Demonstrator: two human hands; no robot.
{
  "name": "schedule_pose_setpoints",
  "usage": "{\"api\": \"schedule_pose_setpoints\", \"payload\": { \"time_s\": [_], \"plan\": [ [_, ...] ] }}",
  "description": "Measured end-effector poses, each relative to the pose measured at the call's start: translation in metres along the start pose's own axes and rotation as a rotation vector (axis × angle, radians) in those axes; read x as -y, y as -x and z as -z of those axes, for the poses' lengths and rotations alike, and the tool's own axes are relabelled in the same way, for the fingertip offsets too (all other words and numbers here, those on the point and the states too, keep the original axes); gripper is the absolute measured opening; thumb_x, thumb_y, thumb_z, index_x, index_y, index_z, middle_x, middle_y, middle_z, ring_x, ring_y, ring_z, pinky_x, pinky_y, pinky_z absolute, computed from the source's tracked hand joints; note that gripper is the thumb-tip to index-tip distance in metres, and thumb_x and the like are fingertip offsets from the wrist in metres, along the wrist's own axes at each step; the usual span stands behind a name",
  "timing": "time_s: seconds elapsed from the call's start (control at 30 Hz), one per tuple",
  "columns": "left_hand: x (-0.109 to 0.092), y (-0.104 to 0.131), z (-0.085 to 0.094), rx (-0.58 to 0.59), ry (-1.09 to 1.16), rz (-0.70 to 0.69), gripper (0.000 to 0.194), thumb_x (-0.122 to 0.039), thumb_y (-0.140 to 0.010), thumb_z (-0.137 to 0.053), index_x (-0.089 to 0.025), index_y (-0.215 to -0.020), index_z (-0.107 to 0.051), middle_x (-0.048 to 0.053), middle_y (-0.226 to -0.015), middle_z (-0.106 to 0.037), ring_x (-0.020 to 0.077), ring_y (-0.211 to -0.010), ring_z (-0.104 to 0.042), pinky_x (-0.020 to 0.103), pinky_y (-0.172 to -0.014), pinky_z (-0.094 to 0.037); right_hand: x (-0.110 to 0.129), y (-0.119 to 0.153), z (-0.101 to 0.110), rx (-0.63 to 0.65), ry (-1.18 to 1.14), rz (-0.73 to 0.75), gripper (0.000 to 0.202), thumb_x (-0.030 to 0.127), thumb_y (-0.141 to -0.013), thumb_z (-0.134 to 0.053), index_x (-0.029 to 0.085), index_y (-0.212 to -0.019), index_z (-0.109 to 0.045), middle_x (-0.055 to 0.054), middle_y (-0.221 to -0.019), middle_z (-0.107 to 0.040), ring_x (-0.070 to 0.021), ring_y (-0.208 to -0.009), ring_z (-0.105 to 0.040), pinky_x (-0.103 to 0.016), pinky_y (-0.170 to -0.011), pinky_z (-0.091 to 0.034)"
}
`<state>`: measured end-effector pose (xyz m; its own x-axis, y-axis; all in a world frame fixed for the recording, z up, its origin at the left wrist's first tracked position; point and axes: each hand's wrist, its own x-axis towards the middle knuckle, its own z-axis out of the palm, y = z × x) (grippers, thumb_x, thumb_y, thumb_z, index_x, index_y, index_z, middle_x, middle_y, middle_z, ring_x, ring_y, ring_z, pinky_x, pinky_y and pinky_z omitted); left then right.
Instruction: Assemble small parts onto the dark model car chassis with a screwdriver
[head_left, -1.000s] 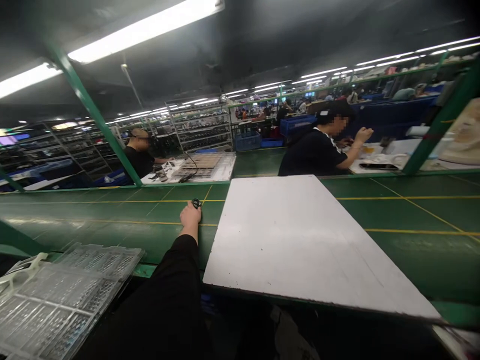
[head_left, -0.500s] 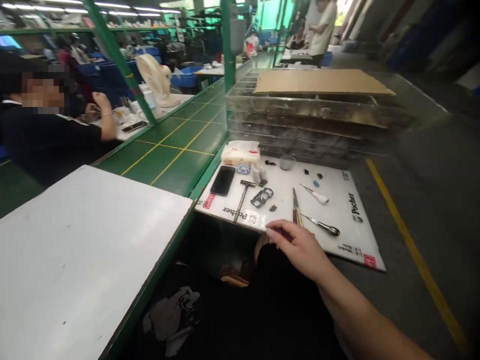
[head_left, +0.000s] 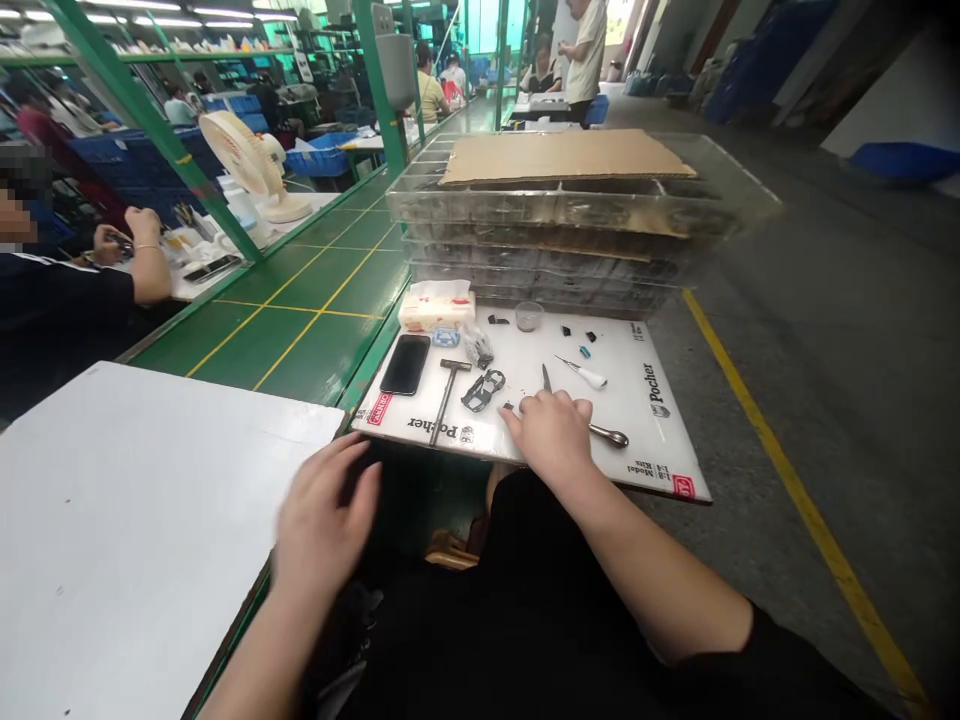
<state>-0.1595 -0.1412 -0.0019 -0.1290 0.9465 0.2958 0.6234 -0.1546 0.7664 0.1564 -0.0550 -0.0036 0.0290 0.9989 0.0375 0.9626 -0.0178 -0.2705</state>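
My left hand (head_left: 322, 510), slightly blurred, hovers over the gap between the white surface and the printed board, thumb and fingers apart, holding nothing. On the board (head_left: 660, 455), my right hand (head_left: 553, 432) lies over a knife (head_left: 546, 378), covering its handle; the blade tip shows beyond the fingers. Its thumb is spread to the left, beside a small black piece (head_left: 508, 406). A metal-handled tool (head_left: 611, 436) pokes out to the right of this hand. Further left lie a black openwork part (head_left: 483, 391) and a T-handle wrench (head_left: 448, 400).
The board also bears a phone (head_left: 406, 364), a tissue pack (head_left: 436, 306), a clear cup (head_left: 529, 317) and a white-handled pick (head_left: 585, 372). Behind stand stacked clear trays (head_left: 540, 212) under cardboard (head_left: 570, 155). A co-worker (head_left: 60, 310) sits across the green bench (head_left: 300, 290).
My left hand has come into view at the board's left corner. My right hand has moved from the front edge onto the board, over the knife. The view has shifted right.
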Motion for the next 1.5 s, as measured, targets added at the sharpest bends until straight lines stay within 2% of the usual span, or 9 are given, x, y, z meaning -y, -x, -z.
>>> {"api": "schedule_pose_setpoints", "payload": {
  "time_s": [0.1,0.27,0.6,0.73,0.87,1.0,1.1,1.27,1.5],
  "plan": [
    [-0.039,-0.045,-0.05,0.149,-0.308,-0.178,0.035,-0.041,-0.113,-0.069,-0.025,-0.139,-0.084,0.015,-0.158,-0.08,0.0414,-0.15,-0.071,0.06,-0.138,-0.051,0.01,-0.009,-0.008,-0.018,0.022,-0.032,0.046,0.053,-0.122,-0.065,0.011,-0.12,-0.085,-0.026,-0.126,-0.079,-0.0453,-0.13,-0.064,-0.059,-0.111,-0.04],
    [-0.077,-0.112,-0.129,0.305,-0.458,-0.158,0.039,-0.032,-0.11,-0.071,-0.013,-0.141,-0.083,0.023,-0.153,-0.082,0.0457,-0.143,-0.074,0.06,-0.128,-0.056,0.01,-0.012,-0.012,-0.016,-0.012,-0.046,0.038,0.047,-0.118,-0.074,0.011,-0.129,-0.08,-0.024,-0.133,-0.078,-0.0417,-0.132,-0.064,-0.053,-0.111,-0.04],
    [-0.088,-0.131,-0.151,0.452,-0.524,-0.022,0.031,-0.032,-0.097,-0.088,-0.017,-0.124,-0.086,0.021,-0.124,-0.088,0.0425,-0.123,-0.083,0.047,-0.106,-0.065,-0.002,-0.012,-0.011,0.025,-0.219,0.011,0.008,0.028,-0.113,-0.078,0.021,-0.113,-0.073,-0.011,-0.125,-0.082,-0.0328,-0.127,-0.068,-0.047,-0.11,-0.038],
    [-0.086,-0.129,-0.14,0.365,-0.381,0.031,0.039,-0.029,-0.094,-0.088,-0.017,-0.131,-0.087,0.019,-0.12,-0.088,0.0402,-0.121,-0.083,0.046,-0.109,-0.064,-0.006,-0.008,-0.005,0.024,-0.345,0.012,0.01,0.022,-0.108,-0.077,0.022,-0.099,-0.071,-0.01,-0.118,-0.084,-0.0343,-0.125,-0.07,-0.051,-0.115,-0.04],
    [-0.076,-0.107,-0.094,0.236,-0.135,0.142,0.059,-0.043,-0.104,-0.079,-0.015,-0.156,-0.078,0.013,-0.119,-0.085,0.028,-0.097,-0.082,0.04,-0.092,-0.068,-0.014,0.001,0.008,0.028,-0.551,0.009,0.008,0.018,-0.104,-0.073,0.024,-0.108,-0.076,-0.007,-0.125,-0.086,-0.0297,-0.121,-0.077,-0.044,-0.107,-0.053],
    [-0.069,-0.06,-0.035,0.138,0.753,0.489,0.068,-0.048,-0.089,-0.095,-0.016,-0.148,-0.081,0.008,-0.109,-0.077,0.022,-0.088,-0.077,0.029,-0.068,-0.064,-0.019,0.02,0.024,0.064,-0.758,0.025,0.003,0.027,-0.104,-0.074,0.025,-0.105,-0.075,-0.004,-0.118,-0.087,-0.0239,-0.105,-0.082,-0.035,-0.088,-0.062],
    [-0.07,-0.018,-0.006,0.162,1.045,0.635,0.055,-0.041,-0.081,-0.105,-0.02,-0.128,-0.088,0.004,-0.102,-0.072,0.0159,-0.077,-0.071,0.022,-0.056,-0.058,-0.014,0.039,0.037,0.081,-0.955,0.047,0.02,0.043,-0.104,-0.082,0.024,-0.105,-0.076,-0.005,-0.107,-0.086,-0.0244,-0.097,-0.082,-0.036,-0.082,-0.065],
    [-0.071,0.044,0.004,0.149,1.172,0.798,0.037,-0.028,-0.084,-0.103,-0.024,-0.115,-0.085,0.004,-0.105,-0.076,0.0117,-0.07,-0.066,0.019,-0.054,-0.055,0.011,0.075,0.054,0.156,-1.173,0.099,0.02,0.042,-0.105,-0.089,0.024,-0.11,-0.081,-0.005,-0.103,-0.085,-0.024,-0.093,-0.083,-0.037,-0.084,-0.071],
    [-0.08,0.085,0.004,0.179,1.28,0.853,0.032,-0.043,-0.112,-0.075,-0.02,-0.132,-0.082,0.017,-0.132,-0.085,0.029,-0.097,-0.084,0.036,-0.073,-0.072,0.037,0.11,0.06,0.211,-1.062,0.206,0.01,0.033,-0.107,-0.087,0.028,-0.116,-0.085,-0.004,-0.11,-0.086,-0.0231,-0.092,-0.084,-0.036,-0.082,-0.073]
  ]
}}
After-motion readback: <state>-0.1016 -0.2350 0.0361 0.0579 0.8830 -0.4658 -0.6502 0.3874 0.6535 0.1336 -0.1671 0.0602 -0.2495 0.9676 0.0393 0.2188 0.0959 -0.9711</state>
